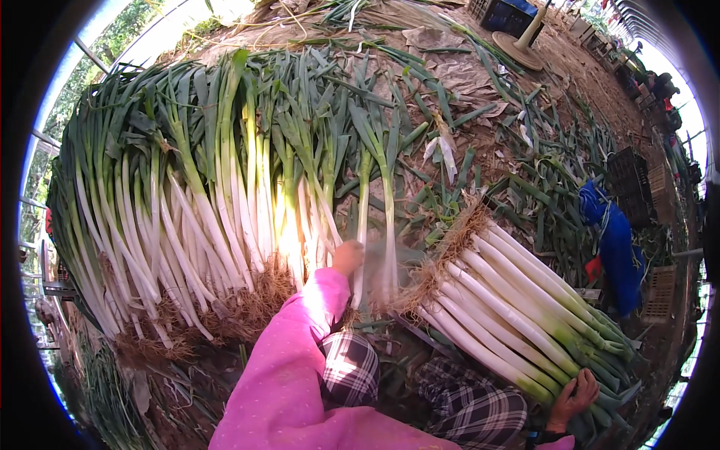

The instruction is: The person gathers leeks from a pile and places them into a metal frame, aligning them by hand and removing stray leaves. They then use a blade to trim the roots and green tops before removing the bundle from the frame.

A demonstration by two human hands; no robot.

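A wide row of leeks (202, 210) lies at the left, with white stems and brown roots toward me and green leaves away. My left hand (347, 257) is closed at the row's right end, around the lower stem of a leek (328, 214); its fingers are partly hidden. Just right of it, two single leeks (388, 217) lie apart, the farther one blurred at its root end. A neat bundle of leeks (510, 300) slants at the right, roots toward the middle. My right hand (576, 394) curls its fingers round the green part at the bundle's near edge.
Cut leaf scraps (540, 195) litter the ground beyond the bundle. A blue cloth or sack (619, 255) lies at the right beside a black crate (628, 180) and a tan crate (660, 292). A round-based stand (517, 51) is at the far right. My plaid-covered knees (351, 367) are close below.
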